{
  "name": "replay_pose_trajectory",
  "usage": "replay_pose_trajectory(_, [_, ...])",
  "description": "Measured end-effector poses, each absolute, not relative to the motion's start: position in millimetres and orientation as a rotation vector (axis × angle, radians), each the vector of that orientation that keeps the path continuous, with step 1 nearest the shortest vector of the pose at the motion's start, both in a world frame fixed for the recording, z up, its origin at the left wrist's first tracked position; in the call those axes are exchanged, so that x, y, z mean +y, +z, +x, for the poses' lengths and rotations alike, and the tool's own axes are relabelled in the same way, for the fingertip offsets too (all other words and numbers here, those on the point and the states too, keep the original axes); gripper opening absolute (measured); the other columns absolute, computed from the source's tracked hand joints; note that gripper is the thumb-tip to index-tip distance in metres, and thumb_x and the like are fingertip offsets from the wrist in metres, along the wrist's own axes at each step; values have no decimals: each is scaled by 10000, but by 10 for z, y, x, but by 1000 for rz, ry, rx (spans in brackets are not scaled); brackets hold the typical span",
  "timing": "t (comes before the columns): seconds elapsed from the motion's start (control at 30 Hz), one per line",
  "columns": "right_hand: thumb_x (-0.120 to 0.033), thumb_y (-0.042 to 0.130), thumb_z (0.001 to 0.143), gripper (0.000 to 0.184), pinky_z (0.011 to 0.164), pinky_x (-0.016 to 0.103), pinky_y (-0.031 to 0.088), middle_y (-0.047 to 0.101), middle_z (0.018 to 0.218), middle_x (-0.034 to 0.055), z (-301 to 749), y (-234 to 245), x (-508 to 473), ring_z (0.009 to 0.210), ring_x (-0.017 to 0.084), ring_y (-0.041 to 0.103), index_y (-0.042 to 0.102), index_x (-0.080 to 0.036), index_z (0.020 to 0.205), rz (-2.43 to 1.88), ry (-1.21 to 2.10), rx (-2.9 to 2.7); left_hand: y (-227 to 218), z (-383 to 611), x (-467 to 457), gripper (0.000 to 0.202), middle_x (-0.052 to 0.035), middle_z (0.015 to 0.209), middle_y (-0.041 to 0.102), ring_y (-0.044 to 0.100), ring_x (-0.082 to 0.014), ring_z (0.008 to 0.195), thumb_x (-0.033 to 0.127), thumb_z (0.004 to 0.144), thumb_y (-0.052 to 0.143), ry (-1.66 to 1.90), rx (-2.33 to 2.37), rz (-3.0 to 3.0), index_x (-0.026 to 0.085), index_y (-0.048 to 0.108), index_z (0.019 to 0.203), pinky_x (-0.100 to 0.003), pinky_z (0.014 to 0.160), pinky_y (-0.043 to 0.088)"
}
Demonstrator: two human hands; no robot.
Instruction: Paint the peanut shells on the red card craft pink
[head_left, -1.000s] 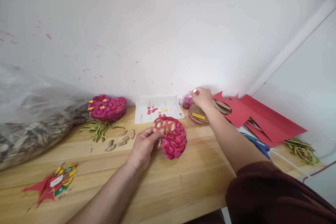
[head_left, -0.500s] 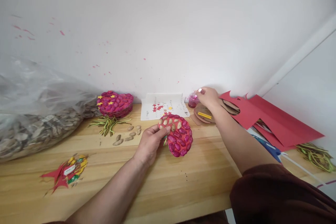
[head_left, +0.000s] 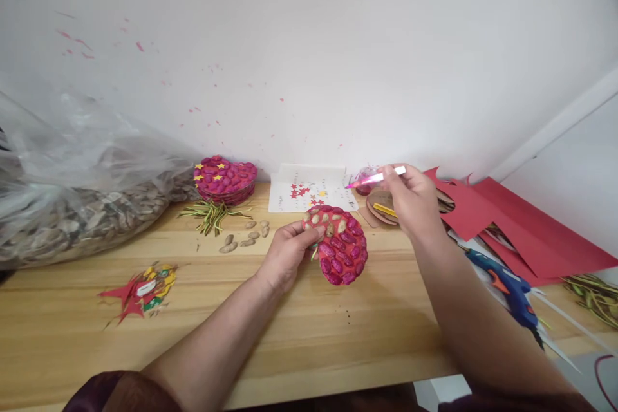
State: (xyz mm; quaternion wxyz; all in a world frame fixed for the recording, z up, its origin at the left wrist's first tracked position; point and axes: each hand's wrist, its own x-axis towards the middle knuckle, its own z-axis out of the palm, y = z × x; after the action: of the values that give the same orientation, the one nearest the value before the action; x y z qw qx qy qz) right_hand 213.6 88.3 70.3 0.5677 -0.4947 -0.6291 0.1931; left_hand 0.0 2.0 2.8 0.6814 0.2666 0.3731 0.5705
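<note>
Peanut-covered piece (head_left: 342,254): held up over the middle of the counter (head_left: 309,347), between the two hands, its decorated face turned to the camera; pale bare peanuts along the upper part, magenta ones on the rest, all on a red backing.
Left hand (head_left: 284,256): fingers closed on the left edge of the piece, thumb flat on the face near the bare peanuts, the other fingers mostly hidden.
Right hand (head_left: 420,196): fingers pinched together around the white handle of a brush (head_left: 386,175), well apart from the piece.
Brush tip: pink, pointing left; whether it touches the paint cup (head_left: 363,189) beside it I cannot tell.
Back of the counter: white paper (head_left: 284,183) with red stars (head_left: 300,191) on it; to its left, a stack of magenta peanut pieces (head_left: 226,180) topped with yellow stars (head_left: 218,177).
Left side: loose peanuts (head_left: 228,248), green strips (head_left: 212,217), a clear bag of peanuts (head_left: 120,212).
Right side: brown rounds (head_left: 374,197), cut red paper (head_left: 555,232), a blue glue gun (head_left: 506,286).
</note>
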Motion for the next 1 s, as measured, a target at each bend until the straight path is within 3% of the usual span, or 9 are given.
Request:
replay_pose_trajectory(0.13, [-513,666,969,300,609,284,497,683,737,-11,1845,640,346,629,137,611,729,-220,960,-1027,595,-1567,45,0,11,427,-82,730,766,582,-118,565,403,535,1016,1252,849,619,111,833,787,-235,539,431])
replay_pose_trajectory(0.3, [-361,637,1010,153,818,340,557,767,913,21,1703,512,158,831,175,705,719,-236,977,-956,284,-1704,77,5,-21,377,-45,661,703,538,-108,543,411,598,976,1215,861,700,114,809,759,-241,534,400])
replay_pose_trajectory(0.43, [-285,633,1009,87,850,352,550,775,928,20,1738,455,177,861,179,714,707,-242,993,-889,144,-1776,80,24,-39,359,-55,692,715,534,-107,546,396,608,956,1190,869,708,109,804,762,-247,543,395])
replay_pose_trajectory(1.0, [-203,645,995,75,819,340,498,772,920,-7,1766,442,193,839,164,684,703,-249,1008,-812,92,-1884,66,29,-37,335,-7,615,602,480,-107,543,383,631,933,1183,850,736,144,699,638,-260,542,366])
